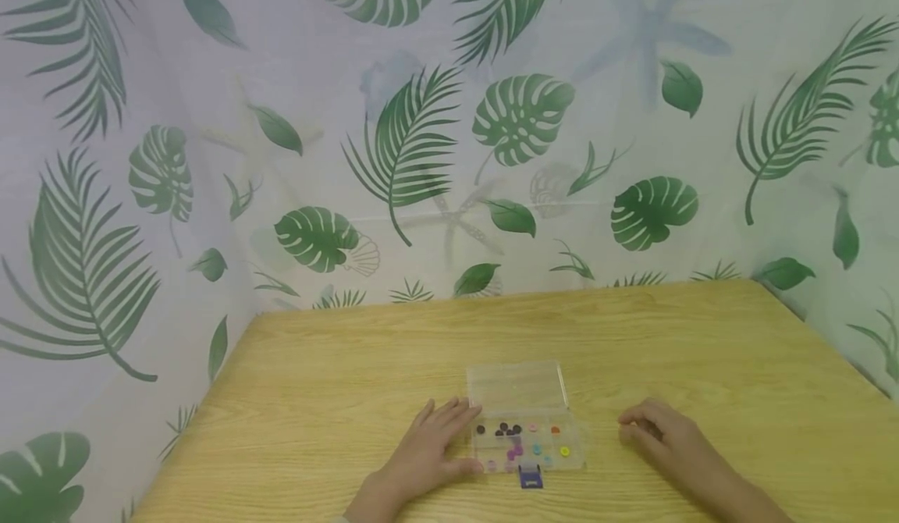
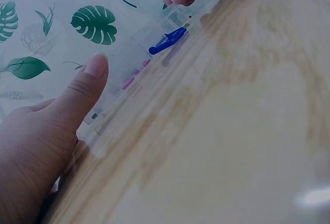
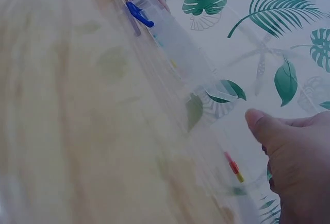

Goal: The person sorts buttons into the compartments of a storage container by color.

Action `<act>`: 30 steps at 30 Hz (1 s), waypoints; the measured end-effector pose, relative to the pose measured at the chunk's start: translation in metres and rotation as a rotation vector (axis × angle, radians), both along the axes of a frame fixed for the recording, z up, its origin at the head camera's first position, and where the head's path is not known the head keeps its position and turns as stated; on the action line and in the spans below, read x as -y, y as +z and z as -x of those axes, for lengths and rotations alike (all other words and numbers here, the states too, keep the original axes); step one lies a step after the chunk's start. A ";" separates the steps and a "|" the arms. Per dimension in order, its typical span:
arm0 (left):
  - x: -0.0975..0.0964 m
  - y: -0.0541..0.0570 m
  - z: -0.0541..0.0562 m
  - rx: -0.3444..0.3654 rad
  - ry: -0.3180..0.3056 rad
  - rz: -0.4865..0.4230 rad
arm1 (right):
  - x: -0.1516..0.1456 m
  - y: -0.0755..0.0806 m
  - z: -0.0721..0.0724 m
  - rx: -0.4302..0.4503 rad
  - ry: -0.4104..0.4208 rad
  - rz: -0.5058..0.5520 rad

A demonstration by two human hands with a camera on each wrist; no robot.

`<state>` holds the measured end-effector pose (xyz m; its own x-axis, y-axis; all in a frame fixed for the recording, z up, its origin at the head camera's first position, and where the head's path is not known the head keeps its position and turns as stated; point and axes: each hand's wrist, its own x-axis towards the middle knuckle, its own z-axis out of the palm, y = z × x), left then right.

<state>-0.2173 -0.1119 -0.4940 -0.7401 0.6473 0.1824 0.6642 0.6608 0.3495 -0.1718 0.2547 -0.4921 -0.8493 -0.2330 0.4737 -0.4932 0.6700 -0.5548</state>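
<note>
A clear plastic compartment box [image 1: 492, 443], its lid [image 1: 516, 386] raised at the back, lies on the table. Small black buttons [image 1: 503, 427], purple buttons [image 1: 516, 450] and a yellow button [image 1: 565, 451] sit in its compartments. My left hand [image 1: 428, 453] rests against the box's left end, fingers and thumb extended. Right of the box, my right hand [image 1: 670, 437] is loosely curled, thumb near the index fingertip, and no held thing shows. Small pink, red and yellow pieces [image 3: 233, 166] lie close by that hand in the right wrist view.
The wood-grain table [image 1: 337, 375] is glossy. White cloth [image 1: 435, 195] printed with green leaves stands along its back and sides. A blue latch [image 1: 531, 477] juts from the box's front edge.
</note>
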 end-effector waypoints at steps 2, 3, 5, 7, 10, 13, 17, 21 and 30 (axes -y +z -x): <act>0.000 0.000 0.000 -0.003 -0.003 -0.004 | 0.000 0.001 0.002 -0.043 -0.001 -0.006; 0.000 0.000 0.000 -0.004 -0.005 -0.006 | -0.001 0.002 0.003 -0.066 0.006 -0.012; 0.000 0.000 0.000 -0.006 -0.005 -0.011 | -0.001 0.002 0.004 -0.084 0.010 -0.013; 0.000 0.000 0.000 0.003 -0.006 -0.013 | 0.001 0.002 0.003 -0.095 0.016 -0.002; 0.000 0.000 0.000 0.002 -0.006 -0.009 | 0.005 0.003 0.003 -0.123 0.040 0.025; 0.000 0.001 -0.001 -0.004 -0.009 -0.007 | 0.012 0.006 0.004 -0.163 0.074 0.050; 0.000 0.000 0.000 -0.012 -0.010 -0.011 | 0.023 0.008 0.005 -0.213 0.127 0.050; 0.000 0.001 0.000 0.008 -0.003 -0.015 | 0.034 0.009 0.005 -0.202 0.158 0.036; -0.001 0.003 -0.002 0.028 0.001 -0.016 | 0.048 0.002 0.011 -0.304 0.329 0.073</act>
<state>-0.2157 -0.1111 -0.4913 -0.7456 0.6438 0.1719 0.6533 0.6555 0.3788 -0.1823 0.2069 -0.4905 -0.5557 -0.4241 0.7150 -0.8210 0.4152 -0.3918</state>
